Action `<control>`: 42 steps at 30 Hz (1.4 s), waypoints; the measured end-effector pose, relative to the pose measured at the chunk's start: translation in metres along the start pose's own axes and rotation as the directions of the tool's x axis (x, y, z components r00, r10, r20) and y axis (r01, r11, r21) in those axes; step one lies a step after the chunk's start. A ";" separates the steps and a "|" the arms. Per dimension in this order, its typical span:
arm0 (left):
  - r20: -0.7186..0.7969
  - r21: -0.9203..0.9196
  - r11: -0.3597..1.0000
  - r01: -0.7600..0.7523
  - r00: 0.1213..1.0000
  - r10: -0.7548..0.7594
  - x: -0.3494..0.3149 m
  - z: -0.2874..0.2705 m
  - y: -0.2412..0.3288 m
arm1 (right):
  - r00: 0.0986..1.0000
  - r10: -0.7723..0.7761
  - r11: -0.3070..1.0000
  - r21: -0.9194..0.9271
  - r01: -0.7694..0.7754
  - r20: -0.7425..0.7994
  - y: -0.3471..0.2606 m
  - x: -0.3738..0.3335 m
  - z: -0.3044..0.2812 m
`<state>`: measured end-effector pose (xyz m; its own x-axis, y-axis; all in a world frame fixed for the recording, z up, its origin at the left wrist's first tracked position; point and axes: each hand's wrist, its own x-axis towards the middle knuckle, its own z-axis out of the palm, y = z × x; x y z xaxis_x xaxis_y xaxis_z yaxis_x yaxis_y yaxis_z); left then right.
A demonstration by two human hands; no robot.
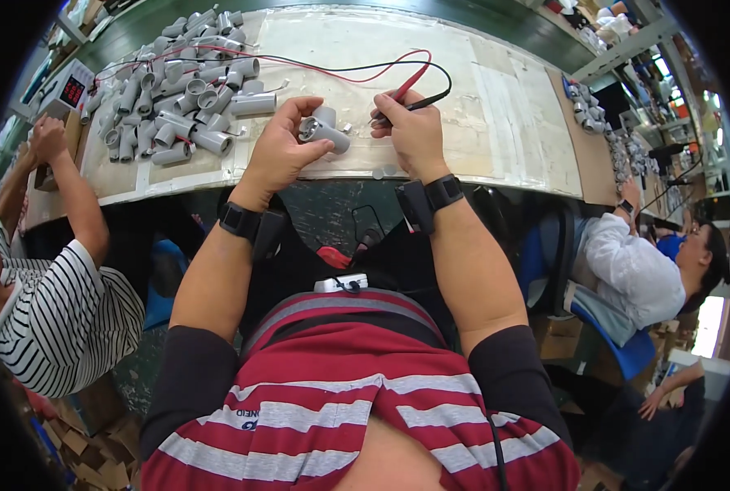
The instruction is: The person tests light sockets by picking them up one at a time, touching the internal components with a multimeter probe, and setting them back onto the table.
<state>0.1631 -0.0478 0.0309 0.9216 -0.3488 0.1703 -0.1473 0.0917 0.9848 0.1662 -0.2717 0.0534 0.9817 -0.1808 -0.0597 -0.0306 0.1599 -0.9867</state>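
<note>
My left hand (276,155) is closed on a grey cylindrical housing (330,137) with its open end toward the thumb. Another grey rounded piece shows just behind it; whether the two are joined I cannot tell. A small pale tab sticks out on the right side. In my right hand (416,137) are a red test probe (415,78) and a black test probe (430,100), pinched together. Their tips point left toward the housing, a short gap away from it. Red and black leads run from the probes over the table to the left.
A heap of grey cylindrical housings (177,98) covers the table's left part. Beyond it stands a meter (64,90) with a red-lit display. Small round discs (385,172) lie at the near table edge. Co-workers sit on both sides; more housings (587,110) lie at right.
</note>
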 end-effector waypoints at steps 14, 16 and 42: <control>0.069 -0.112 0.993 0.032 0.997 -0.024 0.000 0.005 0.002 | 0.994 -0.059 0.992 -0.109 0.069 0.090 0.008 0.003 0.017; 0.066 -0.113 0.993 0.029 0.998 -0.021 0.000 0.005 0.002 | 0.994 -0.061 0.986 -0.146 0.074 0.093 0.009 0.004 0.019; 0.040 -0.068 0.997 -0.043 0.998 0.046 -0.003 0.009 0.000 | 0.988 -0.128 0.919 -0.364 0.150 0.085 0.017 0.003 0.021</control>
<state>0.1571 -0.0551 0.0309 0.8986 -0.3816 0.2167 -0.1623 0.1698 0.9720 0.1729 -0.2488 0.0395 0.9900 -0.1164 0.0799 0.0510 -0.2334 -0.9710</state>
